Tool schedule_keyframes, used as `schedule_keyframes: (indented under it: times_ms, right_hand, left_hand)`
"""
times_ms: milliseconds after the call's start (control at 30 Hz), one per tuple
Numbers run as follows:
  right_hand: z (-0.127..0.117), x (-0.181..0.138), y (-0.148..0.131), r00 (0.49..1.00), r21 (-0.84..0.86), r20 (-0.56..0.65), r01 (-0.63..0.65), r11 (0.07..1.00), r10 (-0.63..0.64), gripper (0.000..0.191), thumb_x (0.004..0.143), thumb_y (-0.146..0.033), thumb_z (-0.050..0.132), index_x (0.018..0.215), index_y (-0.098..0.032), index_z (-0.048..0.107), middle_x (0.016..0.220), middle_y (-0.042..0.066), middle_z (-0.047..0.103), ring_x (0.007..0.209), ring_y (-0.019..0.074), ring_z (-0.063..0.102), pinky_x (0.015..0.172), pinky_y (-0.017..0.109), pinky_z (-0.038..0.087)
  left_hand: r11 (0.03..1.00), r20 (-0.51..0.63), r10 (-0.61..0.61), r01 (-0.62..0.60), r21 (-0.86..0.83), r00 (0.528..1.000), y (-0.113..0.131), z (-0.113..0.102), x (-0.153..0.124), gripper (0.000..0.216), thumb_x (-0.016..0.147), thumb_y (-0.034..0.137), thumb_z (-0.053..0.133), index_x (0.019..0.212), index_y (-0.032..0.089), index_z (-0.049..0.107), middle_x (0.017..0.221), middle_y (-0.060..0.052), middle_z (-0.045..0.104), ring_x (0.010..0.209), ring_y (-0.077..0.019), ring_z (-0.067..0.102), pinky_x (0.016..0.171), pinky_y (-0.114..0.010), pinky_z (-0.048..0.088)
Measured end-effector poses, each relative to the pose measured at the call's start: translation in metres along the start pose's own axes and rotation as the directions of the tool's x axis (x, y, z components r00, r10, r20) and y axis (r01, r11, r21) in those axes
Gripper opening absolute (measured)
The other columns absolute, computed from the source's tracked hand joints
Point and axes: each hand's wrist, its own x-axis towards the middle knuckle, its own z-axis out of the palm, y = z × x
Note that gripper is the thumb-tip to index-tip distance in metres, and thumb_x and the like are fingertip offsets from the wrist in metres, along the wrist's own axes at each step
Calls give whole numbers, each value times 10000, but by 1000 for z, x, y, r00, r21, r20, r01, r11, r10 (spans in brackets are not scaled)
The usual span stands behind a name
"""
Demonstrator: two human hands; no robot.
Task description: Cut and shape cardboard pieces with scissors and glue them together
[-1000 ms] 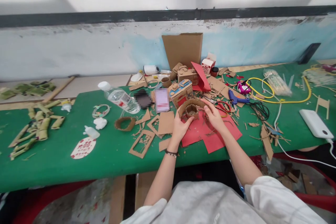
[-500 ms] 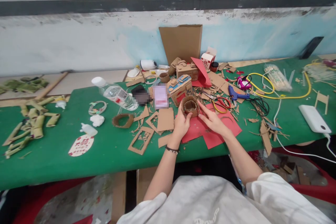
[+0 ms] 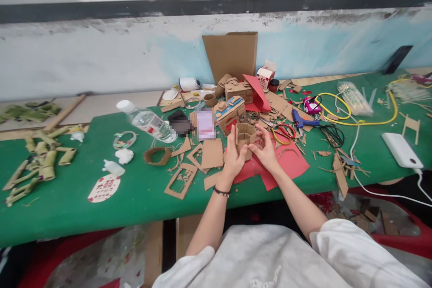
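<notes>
Between my two hands is a small round cardboard cup (image 3: 245, 137), its open top facing up toward me. My left hand (image 3: 233, 157) grips its left side, thumb at the front. On the other side, my right hand (image 3: 265, 150) holds the wall with thumb and fingers. Beneath lie red paper sheets (image 3: 286, 166). Just behind stands a small cardboard model (image 3: 231, 114) with blue and red patches. To the left are a flat cardboard piece (image 3: 212, 154), a cut-out cardboard frame (image 3: 181, 181) and a cardboard ring (image 3: 157, 156).
Scissors (image 3: 283, 134) and a blue glue gun (image 3: 303, 119) lie right of my hands among cardboard scraps. A water bottle (image 3: 148, 121) leans at left, near a phone (image 3: 205, 123). Further right sits a white power bank (image 3: 401, 150) with a cable. Green stalk pieces (image 3: 47, 162) cover the far left.
My right hand has closed in on the cup's right side, its fingers now bent at the wall. The cup's inside shows wider, and the inner ring seen earlier no longer stands out.
</notes>
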Motion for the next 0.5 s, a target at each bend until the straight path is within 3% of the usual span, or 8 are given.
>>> schedule_keyframes:
  times_ms: [100,300,500]
  right_hand:
    - [11,-1,0,997,11,-68,-30,999,30,856,871,-738,829,1561,-330,528,1294,91,666,997,233,692,957,411,659]
    - [18,7,-7,995,66,-92,-20,998,26,732,860,-700,860,1364,-311,500,1156,51,673,1063,238,718,1021,406,623]
    - [28,20,-12,992,149,-82,-85,985,98,721,803,-611,941,1217,-317,429,1187,46,704,1071,229,751,996,395,634]
  left_hand:
    - [998,68,-8,12,-57,998,6,-4,4,941,1094,557,632,1834,338,94,1928,-109,173,1784,-292,225,1457,-475,235]
    - [992,183,-55,75,-104,982,22,-25,22,985,1047,528,724,1827,264,184,1911,-154,219,1776,-322,250,1455,-499,242]
    - [989,323,-150,145,38,935,40,-52,46,1133,922,434,879,1823,295,207,1911,-126,229,1773,-350,251,1452,-530,245]
